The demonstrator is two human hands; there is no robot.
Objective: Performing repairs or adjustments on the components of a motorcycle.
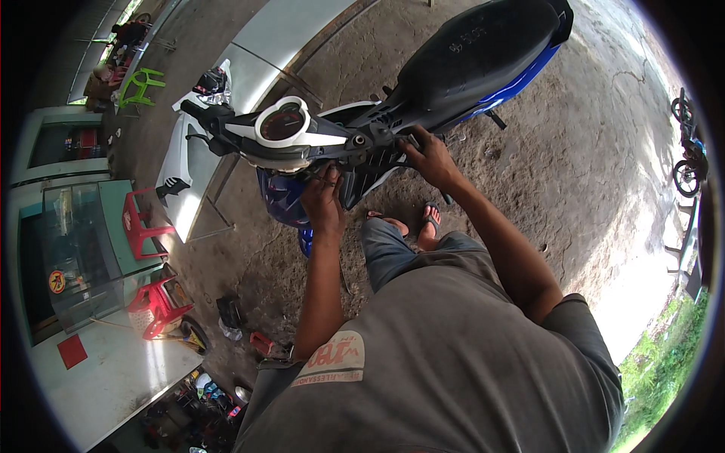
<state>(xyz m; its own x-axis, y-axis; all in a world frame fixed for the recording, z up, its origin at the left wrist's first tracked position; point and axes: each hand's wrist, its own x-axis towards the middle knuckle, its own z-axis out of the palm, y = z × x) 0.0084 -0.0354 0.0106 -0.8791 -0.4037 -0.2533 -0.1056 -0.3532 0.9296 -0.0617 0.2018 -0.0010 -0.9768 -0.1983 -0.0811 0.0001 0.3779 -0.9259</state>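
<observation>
A motorbike with blue and dark bodywork stands before me. Its white handlebar cover (pixel 332 140) surrounds a round speedometer (pixel 282 122). My left hand (pixel 325 202) reaches up under the cover's near edge, against the dark front panel. Its fingers are pinched together; what they hold, if anything, is too small to make out. My right hand (pixel 432 161) is at the right end of the handlebar, beside the dark parts ahead of the seat (pixel 472 57). Its fingers curl inward, and what lies in them is hidden.
Beyond the handlebar runs a long pale bench (pixel 253 57), with a white body panel (pixel 180 162) near it. Red plastic chairs (pixel 143 226) and a glass case (pixel 79 241) stand at the left. A green chair (pixel 139 87) is farther off. Another motorbike (pixel 687 151) is at the far right.
</observation>
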